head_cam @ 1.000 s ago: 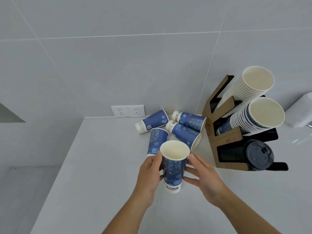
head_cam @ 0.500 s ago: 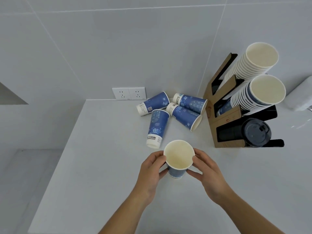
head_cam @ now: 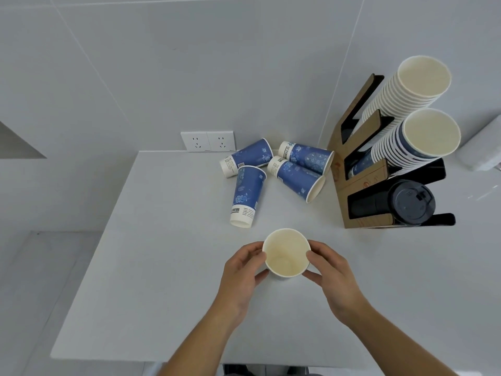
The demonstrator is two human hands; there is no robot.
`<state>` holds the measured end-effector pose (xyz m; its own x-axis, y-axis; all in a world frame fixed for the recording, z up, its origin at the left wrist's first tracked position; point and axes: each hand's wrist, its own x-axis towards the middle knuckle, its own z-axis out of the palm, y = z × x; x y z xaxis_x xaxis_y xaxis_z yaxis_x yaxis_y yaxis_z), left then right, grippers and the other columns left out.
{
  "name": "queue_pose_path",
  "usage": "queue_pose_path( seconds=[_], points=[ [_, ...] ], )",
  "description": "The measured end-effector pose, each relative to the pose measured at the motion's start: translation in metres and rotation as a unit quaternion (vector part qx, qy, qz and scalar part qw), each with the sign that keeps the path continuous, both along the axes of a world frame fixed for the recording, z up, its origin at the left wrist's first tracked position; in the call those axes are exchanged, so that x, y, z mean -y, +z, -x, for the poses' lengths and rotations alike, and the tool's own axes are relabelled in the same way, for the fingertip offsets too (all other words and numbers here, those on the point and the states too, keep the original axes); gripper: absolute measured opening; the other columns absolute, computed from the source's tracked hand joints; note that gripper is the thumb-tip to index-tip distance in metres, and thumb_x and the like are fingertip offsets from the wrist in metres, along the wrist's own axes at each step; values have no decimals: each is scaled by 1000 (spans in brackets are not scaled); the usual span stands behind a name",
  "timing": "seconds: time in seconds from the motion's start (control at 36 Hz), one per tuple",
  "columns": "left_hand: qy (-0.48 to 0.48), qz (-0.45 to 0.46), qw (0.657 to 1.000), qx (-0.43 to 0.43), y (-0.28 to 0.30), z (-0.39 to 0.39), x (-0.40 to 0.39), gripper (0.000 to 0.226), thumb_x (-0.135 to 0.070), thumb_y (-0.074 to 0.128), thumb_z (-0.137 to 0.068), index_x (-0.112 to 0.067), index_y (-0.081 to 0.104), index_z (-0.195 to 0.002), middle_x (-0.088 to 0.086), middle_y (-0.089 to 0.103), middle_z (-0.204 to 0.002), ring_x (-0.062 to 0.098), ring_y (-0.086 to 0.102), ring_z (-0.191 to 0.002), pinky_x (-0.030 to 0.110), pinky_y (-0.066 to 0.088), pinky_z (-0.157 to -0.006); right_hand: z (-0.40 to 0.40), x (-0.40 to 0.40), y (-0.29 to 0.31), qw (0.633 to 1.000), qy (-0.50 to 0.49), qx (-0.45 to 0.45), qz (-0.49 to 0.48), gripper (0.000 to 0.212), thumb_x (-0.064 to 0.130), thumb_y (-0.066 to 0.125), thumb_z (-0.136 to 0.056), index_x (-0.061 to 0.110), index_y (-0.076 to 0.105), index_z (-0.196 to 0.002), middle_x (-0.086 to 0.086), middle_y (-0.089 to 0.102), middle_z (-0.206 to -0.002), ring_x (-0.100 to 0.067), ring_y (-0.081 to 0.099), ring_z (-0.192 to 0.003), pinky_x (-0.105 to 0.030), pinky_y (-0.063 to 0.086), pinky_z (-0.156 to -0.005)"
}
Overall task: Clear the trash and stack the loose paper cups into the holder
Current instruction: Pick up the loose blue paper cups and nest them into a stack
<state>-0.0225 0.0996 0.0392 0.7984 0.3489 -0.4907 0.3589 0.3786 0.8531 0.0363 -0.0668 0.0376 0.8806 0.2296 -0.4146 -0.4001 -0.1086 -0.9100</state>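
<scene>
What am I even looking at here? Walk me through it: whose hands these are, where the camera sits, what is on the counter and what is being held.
There is no machine here. A person wears a wide-angle camera on the head, looking forward and down, so you see their own two arms reaching in from the bottom of the picture.

The left hand and right hand grip one upright paper cup between them; you look straight down into its pale inside.

Behind it, four blue patterned cups lie tipped over on the white counter, near a double wall socket.

To the right stands a cardboard cup holder. It carries two slanted stacks of nested cups and, at the bottom, a stack of dark lids.
</scene>
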Motion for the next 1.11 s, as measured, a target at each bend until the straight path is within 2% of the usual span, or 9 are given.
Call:
queue_pose_path(
  seconds=[0.11,0.28,0.44,0.56,0.64,0.94,1.06,1.11],
  points=[
    [7,2,1000,0,-1,0,0,19,-14,62,-92,-25,76,-97,-5,75,-101,15,69,-102,29,59,-80,-1,0,0,1000,-3,-3,-2,25,13,51,-100,26,71,-105,4,70,-109,-18,63,-106,-40,56,-93],
    [4,-6,1000,-10,-1,0,0,20,-16,61,-93,-29,76,-96,-10,74,-100,14,67,-104,30,60,-82,-1,0,-1,1000,-6,1,1,28,14,51,-100,32,73,-100,16,75,-97,-13,67,-102,-27,56,-84],
    [-10,-33,999,-16,0,-1,-3,21,-16,61,-93,-31,75,-94,-13,74,-96,13,67,-103,33,59,-86,-2,2,5,1000,-2,-1,-1,26,15,51,-100,27,72,-109,6,73,-112,-15,66,-107,-35,55,-94],
    [-8,-33,999,-12,3,0,-10,17,-18,63,-92,-27,75,-98,-3,74,-105,17,67,-106,36,58,-87,-9,11,7,999,-23,-21,-24,24,15,53,-99,22,73,-111,4,77,-108,-15,70,-103,-35,56,-91],
    [9,-30,999,-22,3,0,-18,16,-17,62,-93,-24,74,-100,4,72,-110,20,68,-104,32,58,-81,-17,18,9,998,-33,-40,-45,23,14,54,-99,19,73,-110,2,78,-108,-15,72,-103,-34,54,-88],
    [72,44,995,-57,4,-18,-54,16,-19,60,-94,-13,73,-99,13,72,-94,26,69,-80,38,58,-75,-70,-3,26,997,-16,-68,-43,20,18,52,-100,18,70,-109,-1,76,-111,-16,71,-103,-30,55,-84],
    [90,56,992,-70,2,-31,-70,14,-19,62,-93,-13,73,-98,12,72,-90,26,68,-79,38,59,-76,-91,-22,24,994,-9,-97,-38,18,18,53,-100,15,67,-111,-5,72,-116,-23,68,-108,-39,53,-95],
    [87,56,992,-77,0,-39,-79,14,-19,62,-93,-12,73,-98,11,72,-88,25,68,-78,38,59,-77,-102,-31,21,993,-2,-114,-37,16,16,53,-100,15,65,-110,-6,70,-118,-24,67,-108,-39,53,-95]
  ],
)
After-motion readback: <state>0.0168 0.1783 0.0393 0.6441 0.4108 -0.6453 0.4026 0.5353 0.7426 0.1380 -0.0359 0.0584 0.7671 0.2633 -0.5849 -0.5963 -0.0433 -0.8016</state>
